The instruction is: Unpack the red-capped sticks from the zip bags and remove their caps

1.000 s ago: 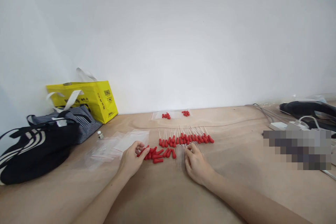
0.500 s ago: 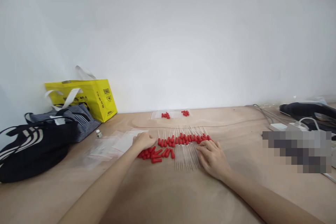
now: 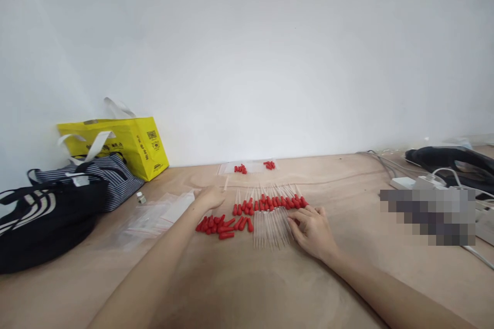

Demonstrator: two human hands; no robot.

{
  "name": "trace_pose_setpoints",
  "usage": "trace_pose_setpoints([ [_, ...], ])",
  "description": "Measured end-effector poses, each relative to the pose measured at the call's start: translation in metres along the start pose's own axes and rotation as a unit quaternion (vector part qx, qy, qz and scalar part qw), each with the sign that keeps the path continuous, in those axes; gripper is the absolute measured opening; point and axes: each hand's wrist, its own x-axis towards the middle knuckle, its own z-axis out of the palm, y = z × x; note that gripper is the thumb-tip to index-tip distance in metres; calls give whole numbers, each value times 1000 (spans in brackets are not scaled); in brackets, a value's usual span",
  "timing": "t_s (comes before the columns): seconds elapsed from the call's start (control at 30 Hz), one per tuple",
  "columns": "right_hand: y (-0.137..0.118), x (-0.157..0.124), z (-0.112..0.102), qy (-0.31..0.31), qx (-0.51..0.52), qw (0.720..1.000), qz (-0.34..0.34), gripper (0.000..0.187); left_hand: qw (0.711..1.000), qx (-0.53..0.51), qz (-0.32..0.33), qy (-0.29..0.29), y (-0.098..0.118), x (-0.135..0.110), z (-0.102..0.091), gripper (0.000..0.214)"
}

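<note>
Glass droppers with red rubber bulbs (image 3: 275,201) lie in a row, their thin tips pointing toward the wall. Directly below the row, several bare glass tubes (image 3: 270,229) lie side by side. My left hand (image 3: 209,199) is closed left of the row, with a thin pale dropper tip (image 3: 226,183) sticking up beyond its fingers; the bulb end is hidden. Under that hand sits a pile of loose red bulbs (image 3: 216,224). With curled fingers, my right hand (image 3: 312,229) rests at the right end of the tubes; whatever is between its fingertips is hidden.
A clear bag holding red-bulbed droppers (image 3: 254,167) lies near the wall. Flat plastic zip bags (image 3: 154,216) and a small bottle (image 3: 141,198) are at left, beside a yellow bag (image 3: 148,149) and a black bag (image 3: 54,221). A power strip (image 3: 428,185) and cables lie at right.
My left hand has moved up and slightly left, off the loose bulbs, and the leftmost dropper has left the row with it. My right hand has barely moved.
</note>
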Motion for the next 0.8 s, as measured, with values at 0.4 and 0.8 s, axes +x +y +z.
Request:
trace_pose_setpoints([
  [0.4, -31, 0, -13, 22, -10, 984, -177, 38, 932, -65, 322, 152, 4, -106, 47, 15],
  [0.8, -37, -5, 7, 5, -5, 976, -219, 16, 889, -126, 390, 205, 16, -112, 73, 17],
])
